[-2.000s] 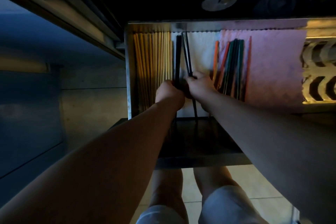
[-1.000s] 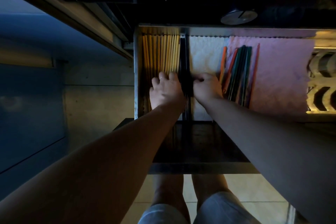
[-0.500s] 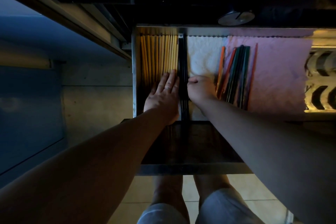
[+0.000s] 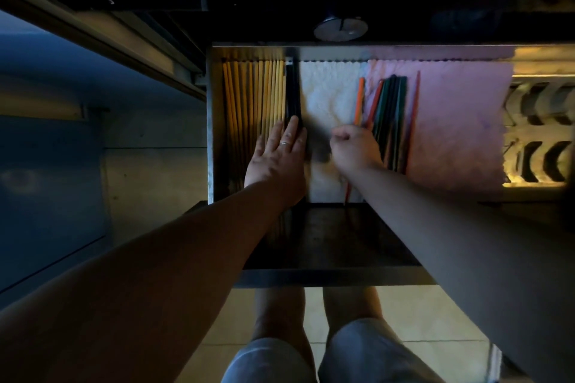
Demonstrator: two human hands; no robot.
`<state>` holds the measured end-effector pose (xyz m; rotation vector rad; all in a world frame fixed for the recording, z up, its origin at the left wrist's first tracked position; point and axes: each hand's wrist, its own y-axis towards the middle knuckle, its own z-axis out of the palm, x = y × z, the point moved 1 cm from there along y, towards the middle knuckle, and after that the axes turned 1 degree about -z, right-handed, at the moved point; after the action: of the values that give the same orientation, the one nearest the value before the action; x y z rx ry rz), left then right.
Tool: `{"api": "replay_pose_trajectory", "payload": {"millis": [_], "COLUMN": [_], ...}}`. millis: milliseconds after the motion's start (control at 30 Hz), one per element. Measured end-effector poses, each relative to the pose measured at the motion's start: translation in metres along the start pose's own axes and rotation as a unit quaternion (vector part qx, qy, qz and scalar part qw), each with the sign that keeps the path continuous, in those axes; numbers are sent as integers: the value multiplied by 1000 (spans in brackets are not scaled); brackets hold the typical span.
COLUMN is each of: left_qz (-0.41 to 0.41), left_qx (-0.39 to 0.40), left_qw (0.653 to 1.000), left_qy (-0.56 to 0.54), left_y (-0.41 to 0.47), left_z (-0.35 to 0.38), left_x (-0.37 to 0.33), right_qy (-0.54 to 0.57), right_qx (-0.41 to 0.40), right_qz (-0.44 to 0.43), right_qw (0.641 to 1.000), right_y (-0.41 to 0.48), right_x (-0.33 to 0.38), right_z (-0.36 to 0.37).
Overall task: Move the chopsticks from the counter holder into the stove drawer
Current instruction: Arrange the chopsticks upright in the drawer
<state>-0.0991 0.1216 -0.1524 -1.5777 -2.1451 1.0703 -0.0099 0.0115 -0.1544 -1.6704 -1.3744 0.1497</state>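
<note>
We looked down into the open metal stove drawer (image 4: 214,134). Inside its left wall lay a neat row of yellow wooden chopsticks (image 4: 253,102), then some thin black chopsticks (image 4: 292,93). Our left hand (image 4: 277,158) lay flat and open on both. Toward the drawer's right side, our right hand (image 4: 354,149) was curled at the mixed orange, red and green chopsticks (image 4: 385,109); we could not tell if it held one. We think only tidying was left.
</note>
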Motion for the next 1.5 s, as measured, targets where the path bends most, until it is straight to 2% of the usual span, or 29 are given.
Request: {"api": "replay_pose_trajectory", "payload": {"millis": [100,267,467,633,967,1300,1500], "left_qz": [0,-12,-42,-92,-247,-231,-282], "left_qx": [-23,-42,-20,-4,-60,-21,-31], "left_qw": [999,991,982,974,947,923,875], "left_qy": [-45,-126,-183,-205,-198,-308,-392], "left_y": [3,9,22,40,67,68,63], "left_z": [-4,-9,-11,-1,2,-9,-10], "left_x": [-21,-63,-117,-142,-170,-167,-162], "right_qy": [-18,-27,44,53,-16,-27,-19], "right_qx": [-6,-12,52,90,112,107,101], "right_qz": [-24,-17,17,-22,-94,-87,-87], "right_qw": [1000,999,997,994,989,990,991], "right_y": [3,16,38,44,46,36,32], "right_x": [-12,-33,-63,-81,-95,-86,-82], "right_z": [-24,-51,-77,-92,-110,-121,-118]}}
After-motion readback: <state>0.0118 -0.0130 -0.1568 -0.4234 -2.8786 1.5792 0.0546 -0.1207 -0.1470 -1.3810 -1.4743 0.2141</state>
